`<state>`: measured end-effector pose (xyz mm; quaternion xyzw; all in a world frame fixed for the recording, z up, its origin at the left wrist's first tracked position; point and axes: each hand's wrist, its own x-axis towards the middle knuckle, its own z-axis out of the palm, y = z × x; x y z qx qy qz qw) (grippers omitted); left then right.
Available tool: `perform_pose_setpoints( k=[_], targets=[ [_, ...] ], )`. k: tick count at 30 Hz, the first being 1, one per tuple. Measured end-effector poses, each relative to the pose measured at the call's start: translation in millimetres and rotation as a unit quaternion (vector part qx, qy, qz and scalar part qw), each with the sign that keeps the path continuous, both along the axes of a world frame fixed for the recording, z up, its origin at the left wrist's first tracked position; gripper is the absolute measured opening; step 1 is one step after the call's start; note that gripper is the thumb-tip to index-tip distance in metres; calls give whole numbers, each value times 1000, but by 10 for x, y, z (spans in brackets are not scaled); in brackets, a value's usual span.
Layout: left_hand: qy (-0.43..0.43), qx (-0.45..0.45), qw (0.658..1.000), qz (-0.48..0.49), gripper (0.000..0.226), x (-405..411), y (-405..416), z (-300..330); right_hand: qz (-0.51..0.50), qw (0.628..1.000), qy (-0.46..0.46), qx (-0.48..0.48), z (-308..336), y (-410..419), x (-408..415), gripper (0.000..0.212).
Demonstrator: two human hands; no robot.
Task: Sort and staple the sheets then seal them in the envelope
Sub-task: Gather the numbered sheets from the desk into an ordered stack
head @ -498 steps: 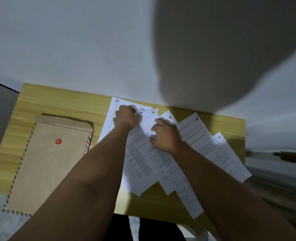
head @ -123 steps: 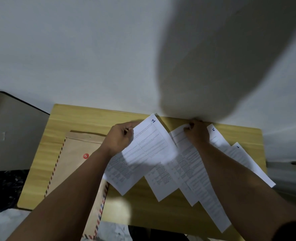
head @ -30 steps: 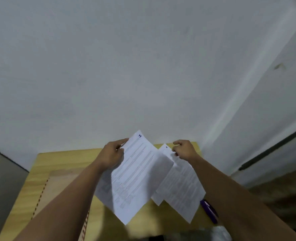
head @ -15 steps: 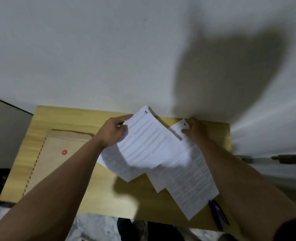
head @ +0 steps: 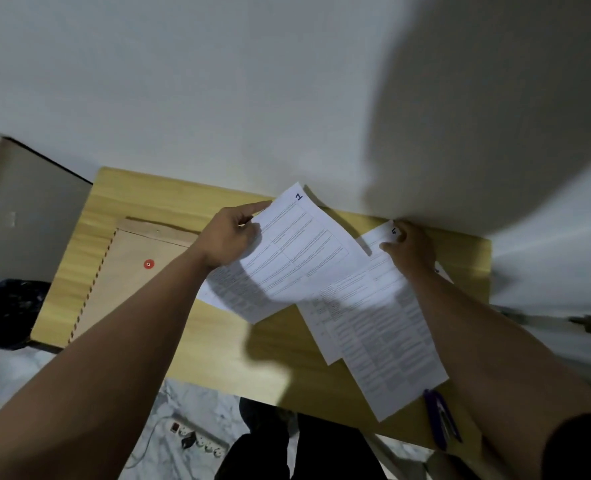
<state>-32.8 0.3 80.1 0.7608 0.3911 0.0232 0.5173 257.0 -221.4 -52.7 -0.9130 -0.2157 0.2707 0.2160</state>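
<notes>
My left hand [head: 230, 237] grips a small stack of printed sheets [head: 297, 251] by its top left edge, lifted off the table; the top sheet is marked 1. My right hand [head: 410, 249] pinches the top of a sheet marked 5 [head: 380, 327], which lies over other sheets on the wooden table [head: 238, 355]. A brown envelope [head: 131, 278] with a red button and a striped edge lies flat at the left, partly under my left arm. A purple stapler [head: 441, 419] sits near the table's front right corner.
The table stands against a white wall [head: 218, 98]. A grey panel [head: 27, 216] rises at the left. Below the table's front edge lie a power strip [head: 197, 439] with a cable and a dark bag [head: 10, 310] on the marble floor.
The view has tilted down to the table again. My left hand still holds the stack with sheet 1 on top, and my right hand stays on the sheet marked 5.
</notes>
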Motion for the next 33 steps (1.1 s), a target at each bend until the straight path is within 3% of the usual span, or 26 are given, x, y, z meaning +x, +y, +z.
perform_pose_setpoints(
  k=[6, 12, 18, 28, 33],
  targets=[
    [10, -4, 1000, -5, 56, -72, 6, -49, -2, 1000, 20, -20, -68, 33, 107, 61],
    [8, -18, 1000, 1, 70, -89, -7, -71, -11, 1000, 24, -15, -158, 46, 188, 58],
    [21, -26, 999, -4, 55, -49, -18, -93, 0, 1000, 2, -7, -150, 2, 96, 63],
    [28, -10, 1000, 6, 57, -12, -75, 88, 82, 994, 17, -68, -98, 0, 67, 84],
    [35, 4, 999, -3, 56, 0, -154, 176, 108, 991, 24, -78, -98, 70, 55, 79]
  ],
)
